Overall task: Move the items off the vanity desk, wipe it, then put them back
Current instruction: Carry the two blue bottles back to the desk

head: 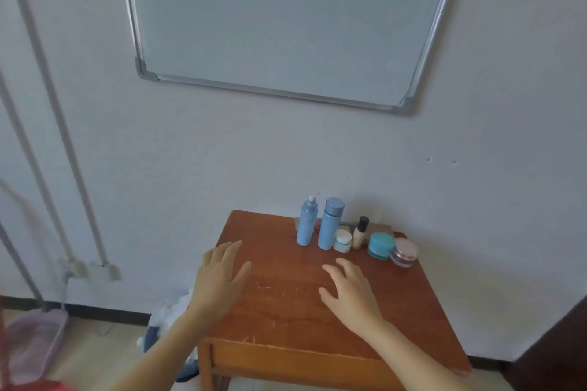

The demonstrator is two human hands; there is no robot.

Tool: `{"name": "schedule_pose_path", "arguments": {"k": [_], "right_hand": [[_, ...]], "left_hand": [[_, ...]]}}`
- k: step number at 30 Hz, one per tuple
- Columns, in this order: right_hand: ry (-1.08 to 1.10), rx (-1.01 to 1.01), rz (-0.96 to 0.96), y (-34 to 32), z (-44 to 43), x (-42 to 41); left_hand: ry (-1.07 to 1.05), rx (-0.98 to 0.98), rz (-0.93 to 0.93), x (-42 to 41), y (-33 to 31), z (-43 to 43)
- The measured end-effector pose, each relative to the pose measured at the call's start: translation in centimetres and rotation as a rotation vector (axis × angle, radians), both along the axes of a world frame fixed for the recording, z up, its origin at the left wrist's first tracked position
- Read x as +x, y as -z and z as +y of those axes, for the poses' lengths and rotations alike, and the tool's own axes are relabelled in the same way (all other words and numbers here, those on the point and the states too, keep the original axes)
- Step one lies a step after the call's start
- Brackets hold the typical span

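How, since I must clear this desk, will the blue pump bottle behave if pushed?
Probably tips: the blue pump bottle stands tall and narrow. Pushed rightward, it would likely knock the capped blue bottle close beside it.

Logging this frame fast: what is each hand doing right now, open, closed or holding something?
Left hand: open, fingers spread over the brown wooden desk, holding nothing.
Right hand: open, fingers spread, holding nothing.

The single head camera looks forward and down from close above the desk [286, 314], facing the wall [254, 152], seemingly tilted.
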State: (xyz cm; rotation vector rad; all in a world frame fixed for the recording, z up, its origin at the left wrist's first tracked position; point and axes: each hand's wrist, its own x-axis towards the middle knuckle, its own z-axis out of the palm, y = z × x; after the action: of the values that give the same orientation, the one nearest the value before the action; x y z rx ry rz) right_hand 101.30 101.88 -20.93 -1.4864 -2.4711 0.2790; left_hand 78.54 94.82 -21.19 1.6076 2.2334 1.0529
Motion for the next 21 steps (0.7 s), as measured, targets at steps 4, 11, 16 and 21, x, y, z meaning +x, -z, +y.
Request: {"name": "schedule_pose_path", "arguments": {"k": [4, 11, 16, 21], "right_hand": [[0.088, 0.033, 0.032, 0.2, 5.4, 2.2], [0.152, 0.052, 0.154, 0.1, 16.2, 4.1], [0.107, -0.066, 0.315, 1.2, 21.0, 3.4], [0.1, -0.093, 0.456, 3.6, 23.1, 2.4]], "left_hand": [[0.043, -0.048, -0.021, 0.7, 1.2, 5.1], [0.095, -0.049, -0.035, 2.8, -0.3, 16.2], [0.059, -0.077, -0.131, 4.1, 0.4, 22.0], [0.043, -0.111, -0.24, 5.4, 3.8, 23.8]]}}
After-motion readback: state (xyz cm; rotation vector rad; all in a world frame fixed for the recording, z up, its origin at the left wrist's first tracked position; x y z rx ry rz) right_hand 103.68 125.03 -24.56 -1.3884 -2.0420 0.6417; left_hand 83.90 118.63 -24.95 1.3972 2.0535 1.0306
